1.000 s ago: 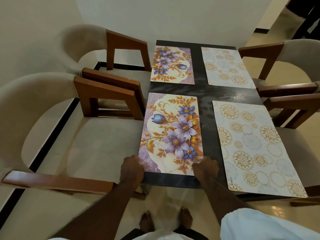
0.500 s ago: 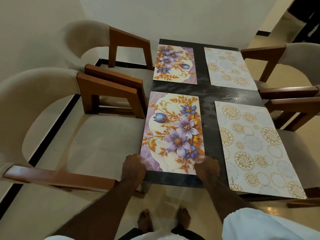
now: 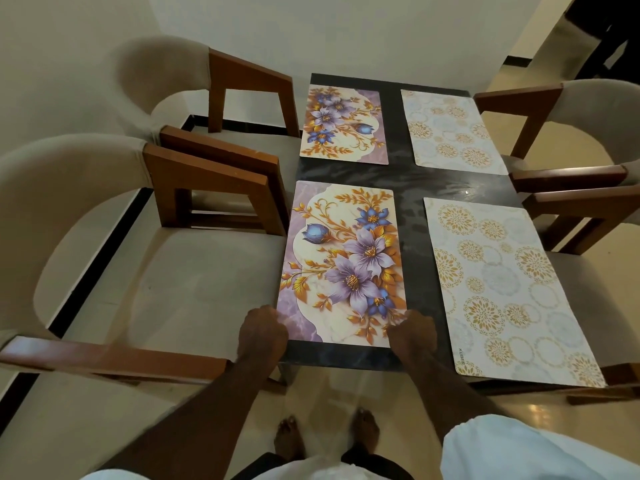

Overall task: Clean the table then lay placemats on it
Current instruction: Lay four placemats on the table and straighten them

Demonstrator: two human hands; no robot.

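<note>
obs: four mats are down on the dark tabletop (image 3: 417, 183), floral pair on the left, gold-circle pair on the right. the near floral placemat (image 3: 346, 258) lies flat at the near-left of the tabletop. its long left side sits right at the tabletop's left edge, possibly a touch past it, and its near end is just inside the near edge. the left hand (image 3: 263, 332) is curled on the mat's near-left corner and the right hand (image 3: 414, 332) on its near-right corner. both read as grasping the mat, though the fingertips are hidden under the knuckles.

step (judged): final squaring of this mat; laying looks nearly complete.

risks:
- uneven pull between the two hands would skew the mat against the far floral placemat (image 3: 343, 124).
- the tabletop looks glossy, so the mat probably slides easily. a nudge leftward puts it over the edge, to droop toward the chair seat (image 3: 194, 271).
- drawing it nearer leaves an overhang at the near edge.
- the right hand sits near the near gold-circle placemat (image 3: 498, 289); a sideways move could knock that mat crooked.
</note>
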